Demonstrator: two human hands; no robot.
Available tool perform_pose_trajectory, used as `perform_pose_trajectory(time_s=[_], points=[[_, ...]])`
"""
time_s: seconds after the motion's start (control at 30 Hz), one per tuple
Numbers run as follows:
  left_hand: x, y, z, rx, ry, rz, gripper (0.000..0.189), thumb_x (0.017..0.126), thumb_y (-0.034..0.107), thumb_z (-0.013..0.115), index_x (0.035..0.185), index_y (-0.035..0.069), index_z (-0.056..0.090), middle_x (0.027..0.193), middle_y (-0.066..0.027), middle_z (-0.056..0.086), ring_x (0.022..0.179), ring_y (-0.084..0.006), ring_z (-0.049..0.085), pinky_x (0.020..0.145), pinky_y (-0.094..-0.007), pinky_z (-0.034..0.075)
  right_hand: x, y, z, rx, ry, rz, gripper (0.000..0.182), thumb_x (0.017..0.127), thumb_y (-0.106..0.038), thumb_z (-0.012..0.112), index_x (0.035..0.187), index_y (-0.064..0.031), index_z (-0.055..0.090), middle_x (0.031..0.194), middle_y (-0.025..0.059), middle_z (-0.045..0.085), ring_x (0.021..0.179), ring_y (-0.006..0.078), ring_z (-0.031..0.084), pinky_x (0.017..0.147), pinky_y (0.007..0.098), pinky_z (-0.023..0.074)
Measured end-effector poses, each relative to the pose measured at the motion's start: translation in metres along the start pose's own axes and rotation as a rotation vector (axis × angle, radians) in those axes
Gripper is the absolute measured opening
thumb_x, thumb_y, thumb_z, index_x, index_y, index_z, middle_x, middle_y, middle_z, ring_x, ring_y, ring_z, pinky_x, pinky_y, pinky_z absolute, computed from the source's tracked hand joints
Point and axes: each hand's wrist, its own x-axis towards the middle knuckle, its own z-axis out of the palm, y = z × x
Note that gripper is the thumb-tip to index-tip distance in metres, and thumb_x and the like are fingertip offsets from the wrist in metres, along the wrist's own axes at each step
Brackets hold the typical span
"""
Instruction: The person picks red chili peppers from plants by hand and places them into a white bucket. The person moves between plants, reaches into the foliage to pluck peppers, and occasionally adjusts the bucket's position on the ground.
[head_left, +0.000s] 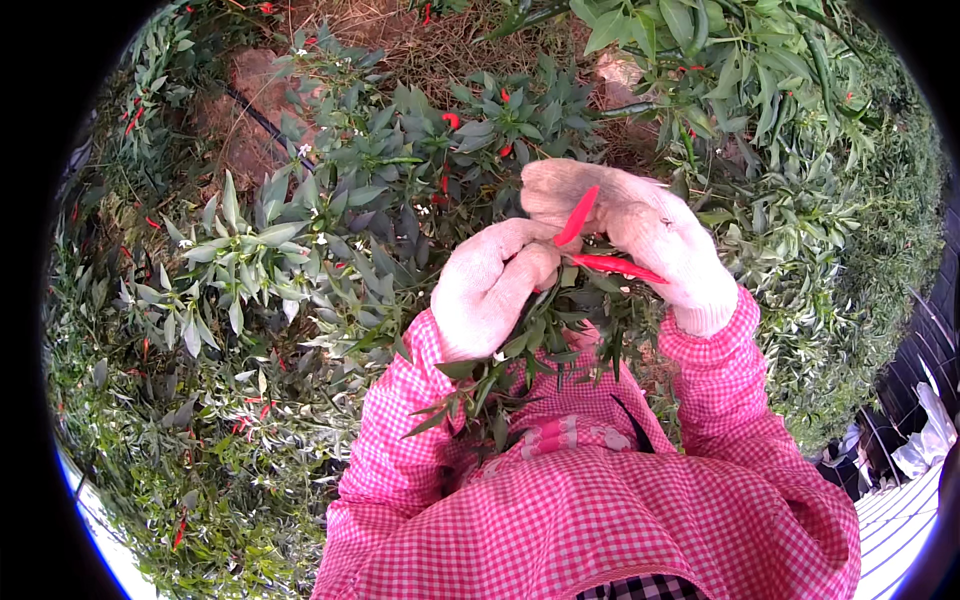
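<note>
My left hand (495, 289), in a white knitted glove, is closed on a leafy stem of a chili plant, beside the base of the red chilies. Opposite it, my right hand (637, 225), in a matching soiled glove, curls around the same spot with its fingertips nearly meeting the left ones. Between the hands one red chili pepper (577, 216) points up, and a second red chili (619, 266) lies towards the right palm. Green leaves (559, 322) of the plant hang below both hands, in front of a pink checked garment. The right fingertips' exact hold is partly hidden.
Chili plants (247, 255) with red fruit and white flowers surround me. Long green chilies (817, 67) hang at the upper right. A dark hose (259, 116) crosses bare soil at the upper left. White plastic (926, 431) lies at the right edge.
</note>
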Motion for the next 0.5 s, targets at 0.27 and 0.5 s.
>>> perform_pose_trajectory(time_s=[0.27, 0.5], points=[[-0.01, 0.006, 0.003, 0.07, 0.11, -0.148, 0.025, 0.103, 0.02, 0.052, 0.098, -0.001, 0.065, 0.068, 0.0058, 0.05, 0.055, -0.003, 0.044, 0.05, -0.0214, 0.034, 0.026, 0.0, 0.017, -0.815, -0.034, -0.072, 0.02, 0.093, -0.019, 0.068, 0.108, -0.0059, 0.073, 0.099, 0.0081, 0.072, 0.097, 0.0214, 0.069, 0.085, 0.0346, 0.0551], [-0.001, 0.007, -0.004, -0.223, 0.221, -0.074, 0.028, 0.104, 0.025, 0.051, 0.107, 0.003, 0.069, 0.06, 0.0079, 0.047, 0.048, -0.0019, 0.037, 0.045, -0.0203, 0.03, 0.053, 0.031, 0.023, 0.962, 0.068, -0.073, 0.051, 0.101, -0.03, 0.061, 0.135, 0.0053, 0.048, 0.089, -0.0025, 0.054, 0.079, 0.0093, 0.053, 0.072, 0.0232, 0.0536]])
